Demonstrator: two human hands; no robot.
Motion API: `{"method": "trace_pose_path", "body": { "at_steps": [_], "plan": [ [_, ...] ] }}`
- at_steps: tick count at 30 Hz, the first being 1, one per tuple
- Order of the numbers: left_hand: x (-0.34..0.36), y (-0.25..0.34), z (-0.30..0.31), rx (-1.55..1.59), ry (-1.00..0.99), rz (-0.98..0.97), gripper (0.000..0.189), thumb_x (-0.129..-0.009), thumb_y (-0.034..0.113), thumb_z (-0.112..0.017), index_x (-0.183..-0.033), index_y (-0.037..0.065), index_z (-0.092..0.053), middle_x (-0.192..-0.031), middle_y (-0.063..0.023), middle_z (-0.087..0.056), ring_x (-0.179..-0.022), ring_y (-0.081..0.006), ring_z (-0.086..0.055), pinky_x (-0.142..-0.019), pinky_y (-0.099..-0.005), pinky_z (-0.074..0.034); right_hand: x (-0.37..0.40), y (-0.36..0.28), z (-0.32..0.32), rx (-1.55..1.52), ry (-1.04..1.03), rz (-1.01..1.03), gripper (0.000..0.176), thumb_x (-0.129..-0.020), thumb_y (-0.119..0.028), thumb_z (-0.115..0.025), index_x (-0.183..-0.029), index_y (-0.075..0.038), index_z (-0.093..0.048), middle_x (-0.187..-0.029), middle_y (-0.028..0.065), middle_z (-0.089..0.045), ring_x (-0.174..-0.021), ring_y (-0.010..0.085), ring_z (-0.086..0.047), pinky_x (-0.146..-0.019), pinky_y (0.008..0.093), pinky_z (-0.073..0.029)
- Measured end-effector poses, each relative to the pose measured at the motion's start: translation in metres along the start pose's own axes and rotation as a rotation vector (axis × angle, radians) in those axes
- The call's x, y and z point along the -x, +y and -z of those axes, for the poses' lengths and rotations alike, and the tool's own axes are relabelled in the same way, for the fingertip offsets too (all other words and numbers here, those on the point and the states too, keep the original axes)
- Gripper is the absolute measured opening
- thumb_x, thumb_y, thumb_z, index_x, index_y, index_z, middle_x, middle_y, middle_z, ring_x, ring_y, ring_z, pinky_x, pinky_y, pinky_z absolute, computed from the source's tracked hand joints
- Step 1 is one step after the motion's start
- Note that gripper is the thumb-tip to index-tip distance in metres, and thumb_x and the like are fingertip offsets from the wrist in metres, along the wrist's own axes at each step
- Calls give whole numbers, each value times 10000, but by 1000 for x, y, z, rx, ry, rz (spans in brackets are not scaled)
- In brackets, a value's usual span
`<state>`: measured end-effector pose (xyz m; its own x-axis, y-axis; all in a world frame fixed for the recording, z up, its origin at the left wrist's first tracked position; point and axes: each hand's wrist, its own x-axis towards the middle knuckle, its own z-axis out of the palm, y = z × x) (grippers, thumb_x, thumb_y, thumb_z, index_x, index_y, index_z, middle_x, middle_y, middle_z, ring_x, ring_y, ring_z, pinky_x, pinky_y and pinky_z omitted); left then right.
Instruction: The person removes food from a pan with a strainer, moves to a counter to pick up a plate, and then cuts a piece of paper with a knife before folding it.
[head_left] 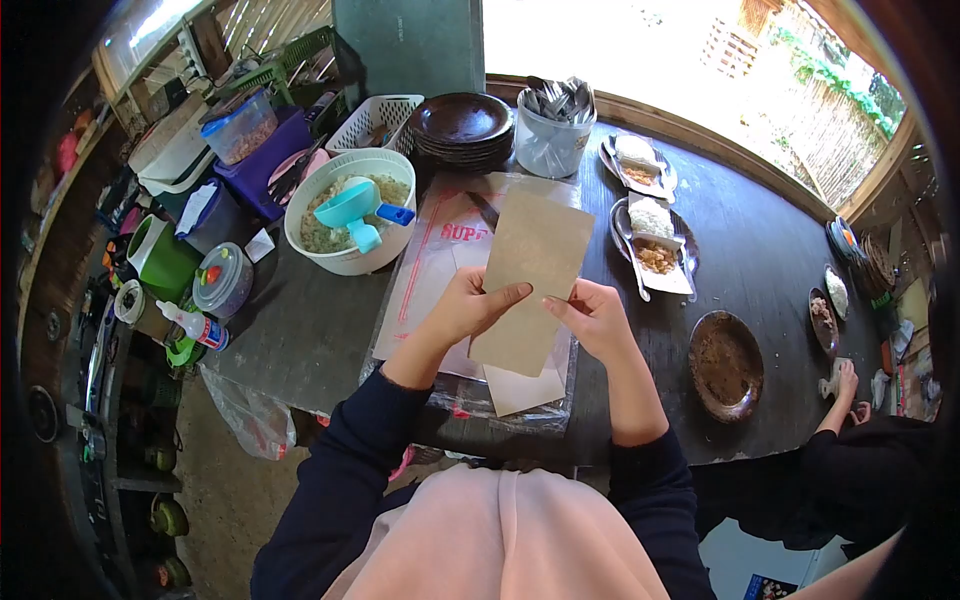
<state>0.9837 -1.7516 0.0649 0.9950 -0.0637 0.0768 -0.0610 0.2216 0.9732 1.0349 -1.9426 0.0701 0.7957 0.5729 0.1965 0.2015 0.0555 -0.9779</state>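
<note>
A brown paper sheet (535,250) is held up between both hands. My left hand (480,300) pinches its left edge, thumb on the front. On the right edge, my right hand (588,312) grips it in the same way. Below lie a plastic packet with red print (425,270) and a paler paper piece (525,391). Left of them stands a white tub of rice (350,262) with a turquoise scoop (345,205) in it. To the right, a plate (690,250) carries rice, brown food and a spoon.
Stacked brown plates (462,118) and a cutlery bucket (553,140) stand at the back. An empty brown plate (726,366) lies to the right. Containers, including a lidded tub (222,280), crowd the left. A co-worker's hand (846,382) is at the far right.
</note>
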Motion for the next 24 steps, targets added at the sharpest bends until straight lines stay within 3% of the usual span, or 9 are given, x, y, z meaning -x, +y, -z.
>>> {"method": "trace_pose_path", "body": {
  "at_steps": [4,9,13,18,24],
  "plan": [
    [-1,-2,-1,46,-22,-62,209,-852,168,-650,-960,-10,-658,-856,-32,-657,-721,-52,-570,-611,-206,-442,1,-6,-1,-3,12,-8,103,-847,-60,-627,-863,41,-622,-718,-22,-594,-663,28,-523,-589,186,-414],
    [2,10,0,-82,27,8,193,-859,211,-648,-789,31,-641,-594,29,-546,-505,-35,-461,-446,-218,-332,-2,-8,8,81,-60,-88,140,-865,-76,-602,-796,44,-590,-685,9,-583,-621,62,-548,-561,199,-416],
    [0,0,12,-128,-11,43,191,-855,214,-655,-807,29,-654,-637,46,-551,-522,-20,-443,-438,-206,-308,-4,6,8,82,-62,-69,135,-864,-90,-610,-845,44,-613,-701,2,-588,-633,44,-535,-557,206,-414],
    [6,12,-9,-80,-38,16,181,-858,200,-650,-775,40,-635,-573,65,-504,-493,-3,-409,-435,-195,-283,0,7,-6,40,-64,29,175,-856,-103,-629,-984,13,-650,-793,-25,-615,-718,34,-507,-626,213,-430],
    [4,5,-4,-96,-78,16,187,-862,186,-644,-750,39,-621,-558,66,-479,-481,-7,-390,-430,-199,-274,0,7,1,70,-85,23,176,-862,-101,-619,-992,14,-647,-831,-16,-627,-764,46,-509,-676,224,-440]
  ]
}}
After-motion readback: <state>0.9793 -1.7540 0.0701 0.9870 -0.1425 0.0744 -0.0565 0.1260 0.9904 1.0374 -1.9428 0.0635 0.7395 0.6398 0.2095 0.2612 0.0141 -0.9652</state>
